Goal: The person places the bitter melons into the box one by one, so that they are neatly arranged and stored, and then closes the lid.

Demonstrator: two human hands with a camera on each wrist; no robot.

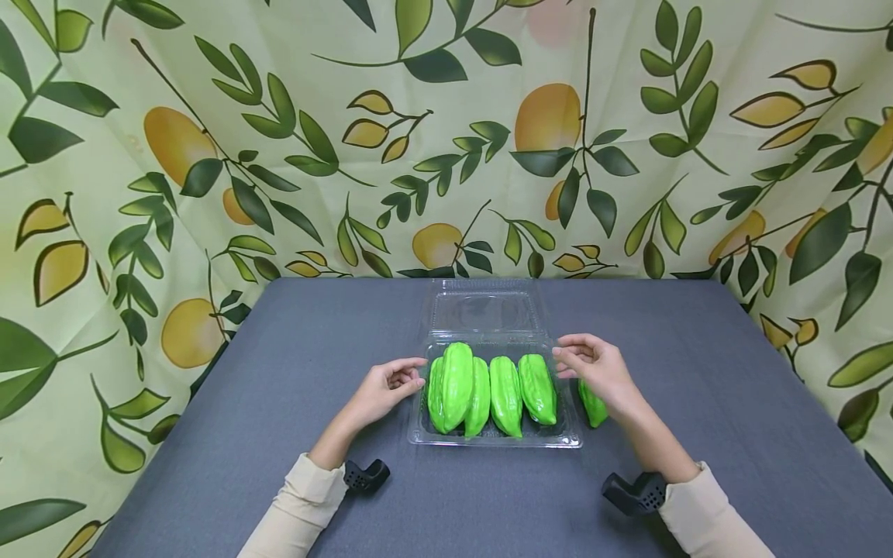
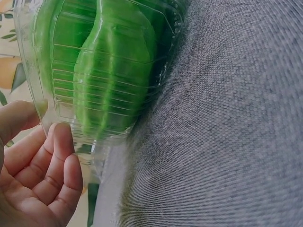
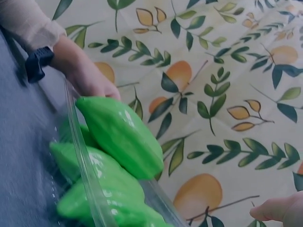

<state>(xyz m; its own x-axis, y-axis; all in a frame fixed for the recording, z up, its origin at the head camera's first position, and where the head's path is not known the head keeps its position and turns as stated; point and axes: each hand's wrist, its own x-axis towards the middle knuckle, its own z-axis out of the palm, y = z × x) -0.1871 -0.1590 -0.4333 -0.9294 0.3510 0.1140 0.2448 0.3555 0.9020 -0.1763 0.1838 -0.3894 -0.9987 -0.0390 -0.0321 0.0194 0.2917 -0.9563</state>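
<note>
Clear, glossy plastic forms a hinged clamshell box (image 1: 495, 443) on the grey cloth tabletop (image 1: 488, 511), its thin lid (image 1: 484, 314) lying open at the back and its side wall pressed into fine horizontal ribs. Five green star fruit, smooth and waxy with blunt lengthwise ridges and tapering ends, sit inside. At the left, one plump star fruit (image 1: 457, 387) lies over two others; beside them rest a middle star fruit (image 1: 505, 395) and a right-hand star fruit (image 1: 538, 387), each on its own, tips pointing towards the front. A sixth, the loose star fruit (image 1: 593, 407), lies on the cloth just right of the box, partly hidden beneath the right hand (image 1: 605, 376).

That hand's fingers bend softly by the box's right edge, holding nothing visible. The left hand (image 1: 382, 391) is at the opposite rim, fingers loosely curved, a modest gap between thumb and forefinger; the thumb tip shows through the transparent edge, though whether it squeezes I cannot tell. Cream cloth sleeves (image 1: 293, 504) cover the forearms. Behind hangs a creased fabric backdrop (image 1: 481, 101) printed with leaves and orange fruit.
</note>
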